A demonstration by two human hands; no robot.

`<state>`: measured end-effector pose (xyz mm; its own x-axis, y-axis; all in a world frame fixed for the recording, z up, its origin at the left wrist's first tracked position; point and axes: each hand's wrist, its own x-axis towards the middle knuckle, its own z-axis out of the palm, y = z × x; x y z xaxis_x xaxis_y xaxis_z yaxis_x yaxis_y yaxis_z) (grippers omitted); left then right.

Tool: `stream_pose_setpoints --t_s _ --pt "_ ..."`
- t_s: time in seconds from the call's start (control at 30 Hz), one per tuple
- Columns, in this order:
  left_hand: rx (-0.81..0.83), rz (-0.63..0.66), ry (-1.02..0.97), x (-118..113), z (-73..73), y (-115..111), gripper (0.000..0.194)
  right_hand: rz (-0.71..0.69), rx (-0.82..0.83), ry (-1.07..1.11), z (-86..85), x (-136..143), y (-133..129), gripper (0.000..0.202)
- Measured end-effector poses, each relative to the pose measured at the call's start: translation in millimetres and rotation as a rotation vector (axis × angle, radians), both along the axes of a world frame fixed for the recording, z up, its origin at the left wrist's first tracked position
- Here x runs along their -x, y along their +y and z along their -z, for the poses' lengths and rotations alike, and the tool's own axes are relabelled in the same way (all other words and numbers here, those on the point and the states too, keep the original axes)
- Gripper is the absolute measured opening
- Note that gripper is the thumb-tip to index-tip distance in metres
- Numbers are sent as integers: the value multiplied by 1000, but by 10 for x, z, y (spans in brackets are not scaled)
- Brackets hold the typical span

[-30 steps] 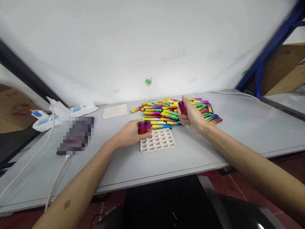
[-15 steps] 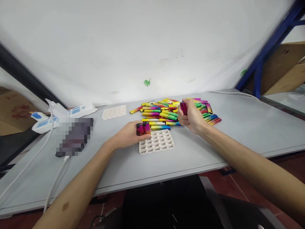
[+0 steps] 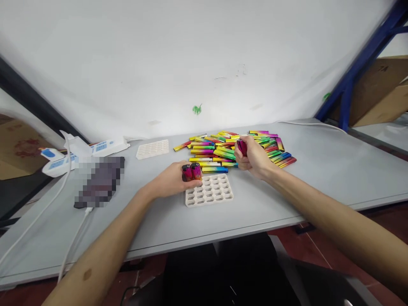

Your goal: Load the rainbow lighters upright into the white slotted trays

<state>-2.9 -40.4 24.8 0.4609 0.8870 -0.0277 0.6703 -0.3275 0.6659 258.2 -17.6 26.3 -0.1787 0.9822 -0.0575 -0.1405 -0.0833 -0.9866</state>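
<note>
My left hand (image 3: 174,180) is closed around two pink-red lighters (image 3: 191,171) with black tops, held upright over the left back corner of a white tray (image 3: 209,198) full of oval holes. My right hand (image 3: 253,158) grips a dark pink lighter (image 3: 242,147) at the right part of the pile. Many shiny rainbow-coloured lighters (image 3: 225,153) lie loosely heaped behind the tray. The fingers hide part of the tray and of the pile.
A second white tray (image 3: 152,149) lies at the back left. Farther left are power strips (image 3: 110,146), a blurred dark device (image 3: 102,180) and white cables. Cardboard boxes (image 3: 378,91) and a blue frame (image 3: 346,97) stand at the right.
My right hand has shifted slightly left and down with its lighter. My left hand has stayed nearly still, holding the two lighters.
</note>
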Motion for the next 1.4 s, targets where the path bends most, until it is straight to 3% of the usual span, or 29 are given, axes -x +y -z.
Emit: stream_pose_setpoints --t_s 0.17,0.43,0.57,0.73,1.03,1.2,1.33,1.4 --pt "25 15 -14 -2 12 5 37 -29 -71 -31 48 4 16 51" --pt "34 29 -104 -44 51 4 36 -133 -456 -316 49 30 -59 30" --pt "34 40 -143 -69 75 0 34 -234 -456 -269 80 42 -73 25" --pt "41 41 -160 -81 110 4 39 -211 -429 -269 183 138 -79 29" --pt "-44 29 -183 -126 160 9 40 -51 -747 -666 195 246 -162 26" --pt "-92 -3 -178 -143 179 10 34 -167 -900 -772 163 238 -183 19" --pt "-100 -29 -150 -134 162 2 32 -169 -914 -937 64 72 -126 28" --pt "-95 -39 -128 -127 142 -4 32 -194 -909 -1031 47 -42 -64 21"
